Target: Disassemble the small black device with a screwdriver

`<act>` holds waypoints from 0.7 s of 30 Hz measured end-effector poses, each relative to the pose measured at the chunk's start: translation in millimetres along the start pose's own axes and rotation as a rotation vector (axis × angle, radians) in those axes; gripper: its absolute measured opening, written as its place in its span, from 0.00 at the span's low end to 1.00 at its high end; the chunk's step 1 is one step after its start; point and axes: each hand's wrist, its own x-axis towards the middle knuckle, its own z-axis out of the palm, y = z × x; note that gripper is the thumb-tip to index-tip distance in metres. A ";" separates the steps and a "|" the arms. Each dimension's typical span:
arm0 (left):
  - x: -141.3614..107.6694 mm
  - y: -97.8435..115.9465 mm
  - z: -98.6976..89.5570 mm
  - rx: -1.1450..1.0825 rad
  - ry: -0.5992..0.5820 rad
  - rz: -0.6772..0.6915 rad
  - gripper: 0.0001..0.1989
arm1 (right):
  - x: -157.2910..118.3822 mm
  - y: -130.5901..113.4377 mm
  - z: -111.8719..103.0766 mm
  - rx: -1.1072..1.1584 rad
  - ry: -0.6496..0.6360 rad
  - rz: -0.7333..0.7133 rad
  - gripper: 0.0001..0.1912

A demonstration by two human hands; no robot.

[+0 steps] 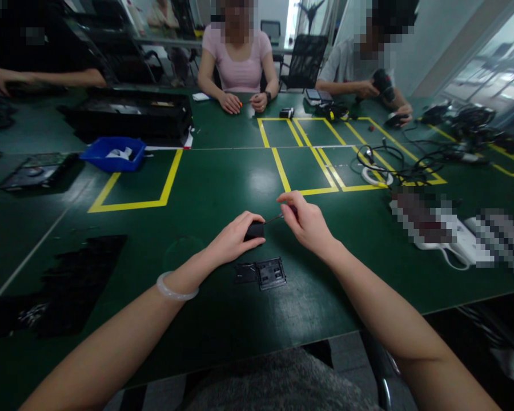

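Observation:
My left hand (239, 235) is closed around a small black box-shaped part (254, 231), thumb and fingers on its sides. In my right hand (306, 220) is a screwdriver (274, 218), its thin shaft pointing left to the black part; most of the handle is hidden by my fingers. Whether the tip touches a screw is too small to tell. Just below my hands a flat black plastic frame (271, 273) lies on the green table (325, 297), with a smaller black piece (245, 273) against its left side.
A blue tray (113, 155) with white scraps stands at the left, near a hard drive (38, 171). Dark parts (81, 285) lie at the near left. Cables (389, 160) and a white power strip (462, 237) occupy the right. Several people sit across the table.

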 end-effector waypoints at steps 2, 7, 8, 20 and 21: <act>-0.1 -0.6 0.4 -0.002 0.000 0.004 0.17 | -0.1 0.1 0.0 0.002 0.004 0.000 0.10; -0.9 -1.1 1.1 -0.002 -0.001 0.009 0.18 | 0.3 0.8 -0.9 -0.044 -0.002 -0.003 0.11; -1.0 -0.9 1.0 -0.003 -0.003 0.007 0.18 | 0.4 0.7 -0.8 -0.042 0.003 -0.001 0.10; -0.2 0.0 0.5 -0.005 -0.006 0.006 0.18 | -0.3 -0.8 -0.3 -0.055 0.001 -0.015 0.11; -0.3 0.0 0.4 -0.005 -0.007 0.006 0.17 | -0.3 -0.9 0.1 -0.043 0.005 -0.014 0.10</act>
